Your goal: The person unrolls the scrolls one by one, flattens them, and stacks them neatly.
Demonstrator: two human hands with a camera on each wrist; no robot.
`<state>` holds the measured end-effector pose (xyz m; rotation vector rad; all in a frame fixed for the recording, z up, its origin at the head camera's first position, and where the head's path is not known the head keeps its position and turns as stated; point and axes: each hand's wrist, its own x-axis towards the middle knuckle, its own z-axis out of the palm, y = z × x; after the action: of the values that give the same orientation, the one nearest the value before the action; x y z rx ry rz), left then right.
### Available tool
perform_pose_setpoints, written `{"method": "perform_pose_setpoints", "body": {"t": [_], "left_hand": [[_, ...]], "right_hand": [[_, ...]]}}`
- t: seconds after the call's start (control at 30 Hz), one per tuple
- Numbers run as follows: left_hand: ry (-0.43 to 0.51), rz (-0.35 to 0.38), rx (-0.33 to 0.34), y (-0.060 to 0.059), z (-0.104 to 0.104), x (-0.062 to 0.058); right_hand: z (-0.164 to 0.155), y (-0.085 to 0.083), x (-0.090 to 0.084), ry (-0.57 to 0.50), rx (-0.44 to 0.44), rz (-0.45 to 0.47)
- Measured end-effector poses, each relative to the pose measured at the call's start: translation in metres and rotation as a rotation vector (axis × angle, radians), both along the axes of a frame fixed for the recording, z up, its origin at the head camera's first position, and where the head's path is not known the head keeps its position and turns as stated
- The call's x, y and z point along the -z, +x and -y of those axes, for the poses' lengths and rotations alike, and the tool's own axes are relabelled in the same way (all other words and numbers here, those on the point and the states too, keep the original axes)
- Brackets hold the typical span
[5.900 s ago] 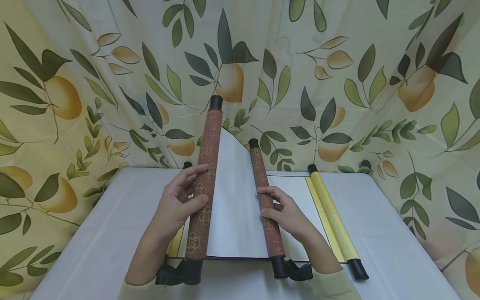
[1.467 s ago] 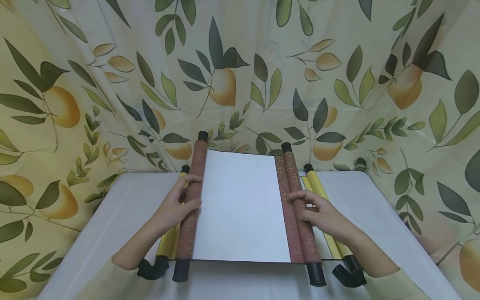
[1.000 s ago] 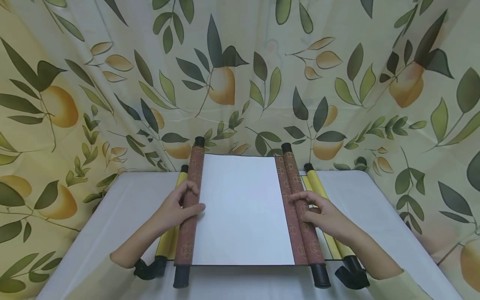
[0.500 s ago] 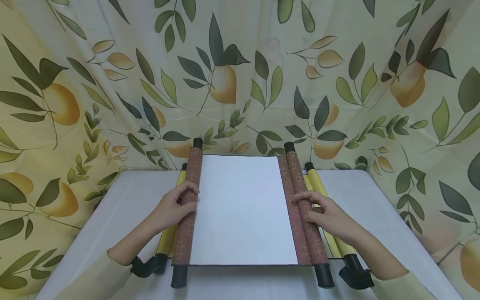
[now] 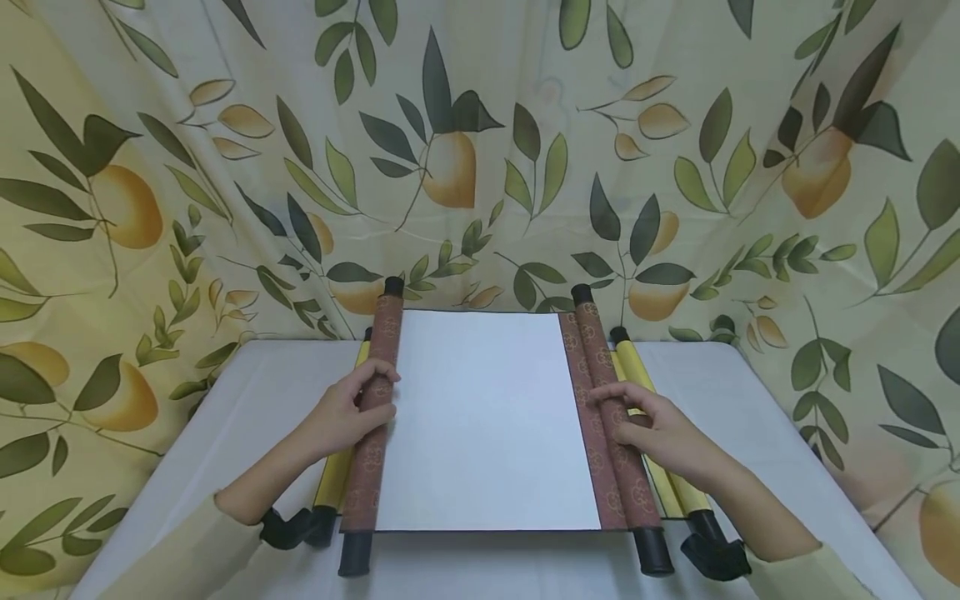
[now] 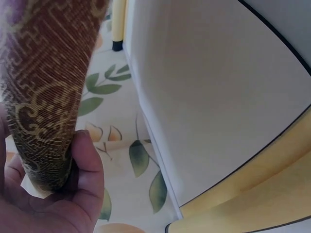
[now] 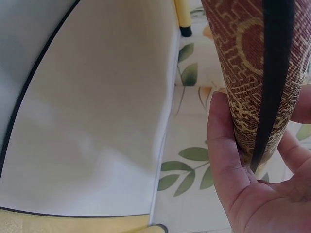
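Observation:
A hanging scroll with a blank white sheet (image 5: 487, 417) and brown-red patterned rollers is held partly unrolled between both hands. My left hand (image 5: 348, 421) grips the left roller (image 5: 367, 475), thumb in front and fingers curled over it. On the other side my right hand (image 5: 656, 429) grips the right roller (image 5: 637, 492), beside a matching red border strip (image 5: 588, 433). Black knobs cap the roller ends. Under it lies a second, yellow-edged scroll (image 5: 686, 492), mostly hidden in the head view; its white sheet (image 6: 218, 107) shows in the left wrist view.
A white-covered table (image 5: 187, 442) carries the yellow scroll, whose left roller (image 5: 333, 479) sticks out beside the red one. Behind the table hangs a curtain (image 5: 480, 242) printed with fruit and leaves. Dark straps (image 5: 285, 529) circle both wrists.
Since the oldest frame the two rollers have moved apart and come lower, opening the white sheet wide and baring the right border strip. During the last second they spread slightly further.

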<state>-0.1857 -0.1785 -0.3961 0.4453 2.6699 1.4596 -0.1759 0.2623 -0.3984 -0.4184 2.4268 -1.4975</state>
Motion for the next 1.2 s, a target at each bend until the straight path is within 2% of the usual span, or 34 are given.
{"method": "perform_pose_setpoints", "body": {"t": [0.33, 0.57, 0.77, 0.9, 1.2], "left_hand": [[-0.028, -0.001, -0.004, -0.002, 0.006, 0.004], [-0.034, 0.007, -0.012, 0.0, 0.007, 0.001], [-0.103, -0.036, -0.038, 0.0, 0.008, 0.001], [-0.13, -0.072, -0.03, -0.001, 0.009, 0.002], [-0.15, -0.105, 0.001, -0.002, 0.011, 0.0]], "right_hand": [[0.001, 0.001, 0.0, -0.001, -0.007, -0.002], [0.0, 0.001, -0.002, 0.008, -0.002, 0.007], [-0.001, 0.002, -0.003, 0.013, -0.004, 0.013], [-0.003, 0.002, -0.003, 0.02, -0.006, 0.006], [-0.007, 0.004, -0.004, 0.048, 0.005, -0.013]]}}
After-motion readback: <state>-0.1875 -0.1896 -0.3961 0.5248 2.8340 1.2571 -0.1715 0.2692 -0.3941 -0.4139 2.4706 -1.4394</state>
